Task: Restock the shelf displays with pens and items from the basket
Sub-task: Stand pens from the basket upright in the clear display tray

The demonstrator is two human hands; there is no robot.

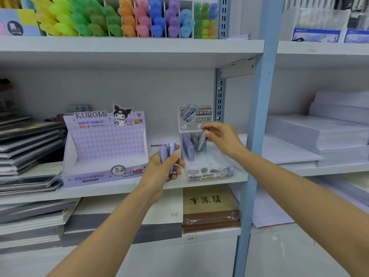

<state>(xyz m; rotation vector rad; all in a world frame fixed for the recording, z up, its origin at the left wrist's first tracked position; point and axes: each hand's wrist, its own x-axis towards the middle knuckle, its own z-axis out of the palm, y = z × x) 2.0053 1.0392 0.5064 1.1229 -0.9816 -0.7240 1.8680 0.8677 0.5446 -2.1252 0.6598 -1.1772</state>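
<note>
Right hand (pixel 221 139) pinches a grey tube (pixel 200 143), left hand (pixel 160 169) grips two purple tubes (pixel 167 151) beside the KUROMI box (pixel 103 144)

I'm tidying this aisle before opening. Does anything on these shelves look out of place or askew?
The Kuromi display box shows no stock in its tray, unlike the clear display beside it, which holds tubes. The dark folders at left lie unevenly fanned.

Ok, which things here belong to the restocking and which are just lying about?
Job: left hand gripping purple tubes; right hand pinching a grey tube; clear display box; Kuromi display box.

Lying about: highlighters; white paper stacks; dark folders; brown book.
</note>
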